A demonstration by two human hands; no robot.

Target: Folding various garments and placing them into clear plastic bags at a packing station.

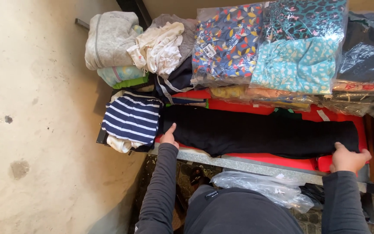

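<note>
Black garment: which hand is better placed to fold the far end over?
Probably right. The right hand already grips one end of the black garment; the left hand only rests flat on the other end.

Clothing stacks (221, 47) block behind; metal edge (256, 167) stays free.

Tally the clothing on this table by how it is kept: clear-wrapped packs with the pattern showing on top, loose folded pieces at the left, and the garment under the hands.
Patterned packs in clear wrap on top: 2 (leaf print, turquoise)
Loose folded pieces clearly told apart: 3 (grey, cream, navy striped)
Black garment under both hands: 1
Total: 6
</note>
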